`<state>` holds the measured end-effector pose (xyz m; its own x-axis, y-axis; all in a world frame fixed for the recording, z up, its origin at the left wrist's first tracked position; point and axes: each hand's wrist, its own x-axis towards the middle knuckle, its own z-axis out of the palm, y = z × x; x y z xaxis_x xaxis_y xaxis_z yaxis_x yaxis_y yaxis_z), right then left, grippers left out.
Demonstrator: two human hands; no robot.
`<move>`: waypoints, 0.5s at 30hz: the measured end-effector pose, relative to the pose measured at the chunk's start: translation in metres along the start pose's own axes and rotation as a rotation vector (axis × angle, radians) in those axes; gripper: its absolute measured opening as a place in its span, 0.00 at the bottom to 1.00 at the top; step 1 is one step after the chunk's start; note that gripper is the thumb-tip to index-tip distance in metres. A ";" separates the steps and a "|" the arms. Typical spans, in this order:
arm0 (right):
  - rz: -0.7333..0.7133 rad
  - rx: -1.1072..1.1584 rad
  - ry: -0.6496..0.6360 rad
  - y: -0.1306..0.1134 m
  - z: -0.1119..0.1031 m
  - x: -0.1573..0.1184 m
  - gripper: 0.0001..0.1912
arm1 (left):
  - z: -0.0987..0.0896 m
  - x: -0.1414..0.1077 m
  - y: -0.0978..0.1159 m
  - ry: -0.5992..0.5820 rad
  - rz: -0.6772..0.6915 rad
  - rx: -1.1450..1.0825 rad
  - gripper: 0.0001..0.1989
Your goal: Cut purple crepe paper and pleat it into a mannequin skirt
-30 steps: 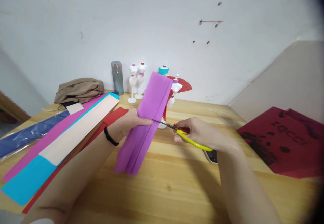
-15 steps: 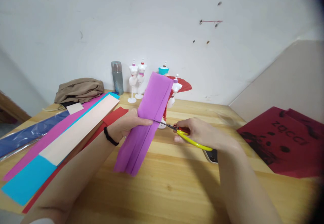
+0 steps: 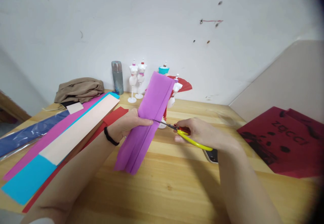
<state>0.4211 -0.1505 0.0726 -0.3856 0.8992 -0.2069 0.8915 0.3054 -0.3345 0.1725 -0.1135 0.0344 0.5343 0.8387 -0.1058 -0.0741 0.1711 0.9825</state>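
My left hand (image 3: 130, 122) pinches a folded strip of purple crepe paper (image 3: 155, 94) with the thumb on top and the fingers behind it. The strip is held tilted above the wooden table (image 3: 169, 197). My right hand (image 3: 199, 132) grips scissors (image 3: 194, 143) with yellow and red handles. Their blades lie on the paper's right part, with the tip close to my left thumb. Whether the blades have cut into the paper I cannot tell. Behind the strip stands a small white mannequin (image 3: 176, 87), partly hidden by it.
More crepe paper strips (image 3: 76, 132) lie on the left. At the back stand small mannequins (image 3: 133, 77), one with a turquoise top (image 3: 163, 70), a grey flask (image 3: 117, 78) and brown cloth (image 3: 79, 90). A phone (image 3: 212, 156) lies under my right wrist; a red bag (image 3: 286, 146) is at right.
Almost nothing differs. The purple strip has shifted very slightly, its lower end a little higher; both hands keep their holds.
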 end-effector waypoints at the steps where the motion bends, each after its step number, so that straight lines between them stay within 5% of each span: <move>1: 0.000 0.006 0.005 0.001 0.000 0.000 0.20 | 0.000 0.000 0.000 0.002 0.001 0.001 0.20; 15: 0.050 0.047 -0.002 0.000 -0.001 0.000 0.19 | 0.001 0.002 0.001 0.013 -0.008 -0.015 0.21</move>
<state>0.4212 -0.1506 0.0733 -0.3412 0.9124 -0.2262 0.8976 0.2447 -0.3667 0.1743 -0.1126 0.0357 0.5241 0.8438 -0.1153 -0.0831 0.1854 0.9791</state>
